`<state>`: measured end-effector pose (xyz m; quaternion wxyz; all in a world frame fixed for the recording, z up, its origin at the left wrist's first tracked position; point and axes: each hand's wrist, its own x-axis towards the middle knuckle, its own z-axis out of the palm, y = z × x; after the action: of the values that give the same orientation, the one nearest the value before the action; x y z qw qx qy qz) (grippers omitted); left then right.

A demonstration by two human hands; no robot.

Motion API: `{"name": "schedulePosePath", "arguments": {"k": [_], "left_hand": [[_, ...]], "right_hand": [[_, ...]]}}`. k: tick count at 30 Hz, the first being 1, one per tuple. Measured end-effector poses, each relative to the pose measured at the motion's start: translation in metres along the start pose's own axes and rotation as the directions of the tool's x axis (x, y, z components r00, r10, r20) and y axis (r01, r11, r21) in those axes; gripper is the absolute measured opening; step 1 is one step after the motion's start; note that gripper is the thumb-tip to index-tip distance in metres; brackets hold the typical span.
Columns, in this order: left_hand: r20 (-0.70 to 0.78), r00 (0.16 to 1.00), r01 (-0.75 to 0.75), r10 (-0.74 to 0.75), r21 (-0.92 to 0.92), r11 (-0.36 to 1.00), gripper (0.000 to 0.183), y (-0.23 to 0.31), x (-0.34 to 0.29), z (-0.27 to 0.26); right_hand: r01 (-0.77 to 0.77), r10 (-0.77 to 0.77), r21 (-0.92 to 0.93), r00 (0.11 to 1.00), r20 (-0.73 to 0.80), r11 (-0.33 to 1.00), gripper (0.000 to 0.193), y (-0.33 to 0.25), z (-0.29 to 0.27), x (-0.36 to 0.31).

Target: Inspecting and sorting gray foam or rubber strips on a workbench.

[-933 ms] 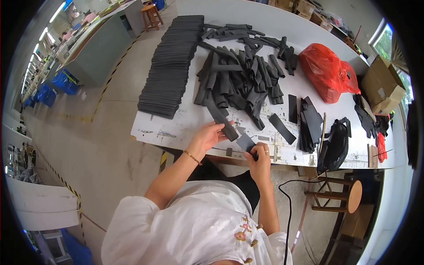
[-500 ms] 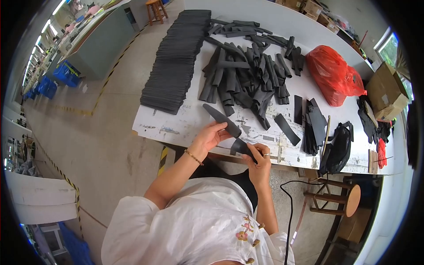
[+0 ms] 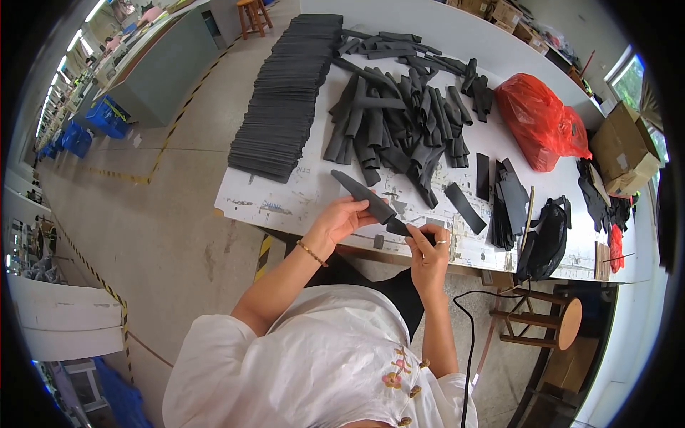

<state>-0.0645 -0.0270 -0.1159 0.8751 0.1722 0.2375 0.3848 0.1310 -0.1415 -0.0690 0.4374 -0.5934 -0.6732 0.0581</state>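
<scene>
Two large groups of dark pieces told how far the work had come. Along the left side of the white worktop ran a long, neat stack of flat black sheets, many layers deep and squared off, which I judged to be the finished share. Beside it, toward the middle, sprawled a loose heap of black foam tubes, lying crosswise over one another and unsorted; that heap looked like the share still to be handled, and it was roughly as bulky as the stack, so I put the job near its midpoint, no further.

To the right lay a red plastic bag, then a smaller bundle of flat black pieces and a single flat strip, set apart from both big groups; whether those were done or waiting could not be told.

At the near edge, the left hand was closed around one black tube, held slanting just above the worktop, its far end pointing up-left. The right hand pinched the tube's near end between thumb and fingers; whether it also held a small tool there was too small to tell. That one piece was the item in progress, neither in the heap nor on the stack.
</scene>
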Motion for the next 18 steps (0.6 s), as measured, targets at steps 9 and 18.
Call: {"name": "schedulePosePath", "arguments": {"k": [9, 18], "left_hand": [[0.002, 1.000, -0.019, 0.019, 0.031, 0.999, 0.033, -0.002, -0.008, 0.006], [-0.057, 0.976, -0.203, 0.210, 0.114, 0.973, 0.033, -0.002, -0.028, 0.035]], "right_hand": [[0.118, -0.129, -0.200, 0.991, -0.040, 0.973, 0.035, 0.002, 0.003, 0.003], [0.134, -0.185, -0.290, 0.971, -0.154, 0.947, 0.039, -0.003, 0.017, 0.003]]}}
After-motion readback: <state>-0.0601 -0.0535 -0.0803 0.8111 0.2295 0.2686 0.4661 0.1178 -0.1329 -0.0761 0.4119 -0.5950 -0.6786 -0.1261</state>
